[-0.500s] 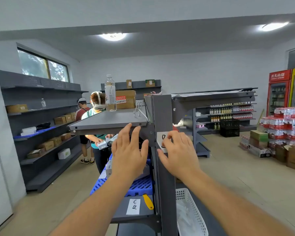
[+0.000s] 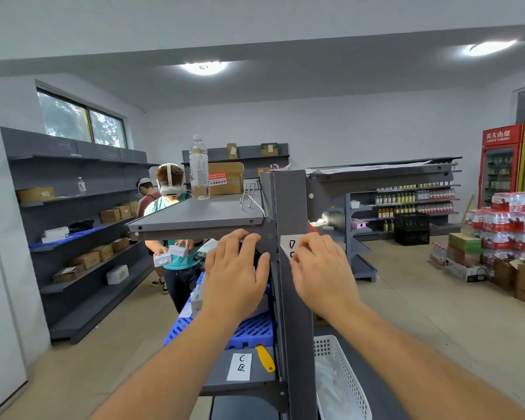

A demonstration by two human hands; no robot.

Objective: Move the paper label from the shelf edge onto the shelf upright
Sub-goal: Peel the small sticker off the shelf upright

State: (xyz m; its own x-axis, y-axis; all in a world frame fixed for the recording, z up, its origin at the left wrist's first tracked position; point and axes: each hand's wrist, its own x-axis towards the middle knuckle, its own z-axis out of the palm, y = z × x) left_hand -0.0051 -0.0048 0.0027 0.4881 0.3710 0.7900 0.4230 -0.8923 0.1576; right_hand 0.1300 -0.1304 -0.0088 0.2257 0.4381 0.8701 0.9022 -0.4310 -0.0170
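Note:
A white paper label (image 2: pixel 291 244) with a handwritten "D" lies against the grey shelf upright (image 2: pixel 291 201), just below the top shelf. My right hand (image 2: pixel 322 272) has its fingertips on the label's right and lower edge and covers the lower part. My left hand (image 2: pixel 235 274) is spread flat under the front edge of the grey top shelf (image 2: pixel 194 221), fingers apart, holding nothing. Whether the label is pinched or only pressed is unclear.
A water bottle (image 2: pixel 199 168), a cardboard box (image 2: pixel 226 178) and a white wire rack (image 2: pixel 250 197) stand on the top shelf. Below are a blue pallet (image 2: pixel 255 331), a second label (image 2: pixel 240 366), a yellow tool (image 2: pixel 265 357) and a white basket (image 2: pixel 343 380). Two people (image 2: pixel 172 237) stand at left.
My left hand has slid slightly right and down under the shelf edge. My right hand stays on the label, and more of the label's top shows now.

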